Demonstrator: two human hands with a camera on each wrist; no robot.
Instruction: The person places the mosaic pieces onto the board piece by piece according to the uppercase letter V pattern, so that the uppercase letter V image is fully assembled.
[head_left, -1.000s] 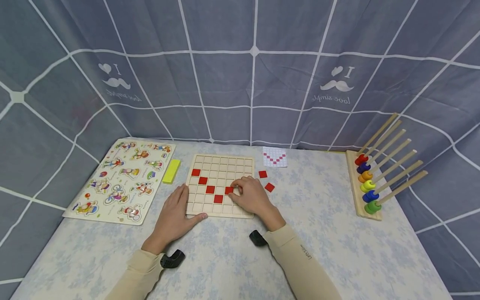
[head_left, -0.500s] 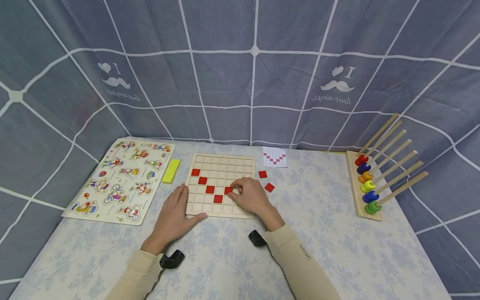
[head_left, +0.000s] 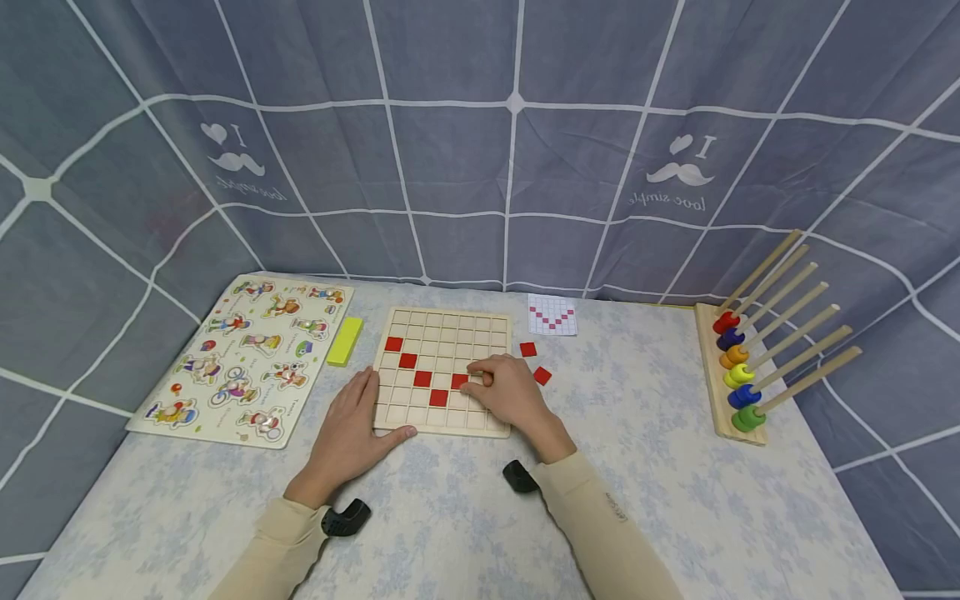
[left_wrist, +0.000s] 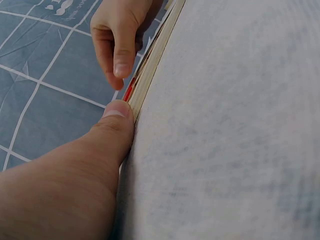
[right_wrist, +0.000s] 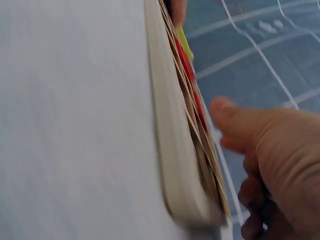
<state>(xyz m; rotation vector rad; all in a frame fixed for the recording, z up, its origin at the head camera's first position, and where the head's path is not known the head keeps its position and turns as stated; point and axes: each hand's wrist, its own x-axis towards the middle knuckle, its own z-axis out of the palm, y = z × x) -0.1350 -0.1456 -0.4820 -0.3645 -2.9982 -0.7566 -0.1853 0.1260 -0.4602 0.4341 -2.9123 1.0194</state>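
Observation:
A wooden grid board (head_left: 450,333) lies on the table with several red square tiles in its cells, running diagonally down and then up at one tile (head_left: 459,382). My right hand (head_left: 512,392) is just over that tile, thumb and index finger beside it. In the left wrist view, nothing shows between the right fingertips, which are close above the board. My left hand (head_left: 347,433) rests against the board's left edge, fingers straight, with its thumb (left_wrist: 114,122) at the front edge. Two loose red tiles, one upper (head_left: 528,349) and one lower (head_left: 542,376), lie right of the board.
A printed pattern card (head_left: 552,315) lies behind the loose tiles. At left are a picture puzzle board (head_left: 247,358) and a yellow-green block (head_left: 345,342). A pegged wooden stand (head_left: 708,367) with coloured beads is at right, and a grey curtain (head_left: 450,158) hangs behind.
My right fingertips have drawn slightly right from the tile, which stays in its cell and shows more fully. The left hand stays at the board's edge.

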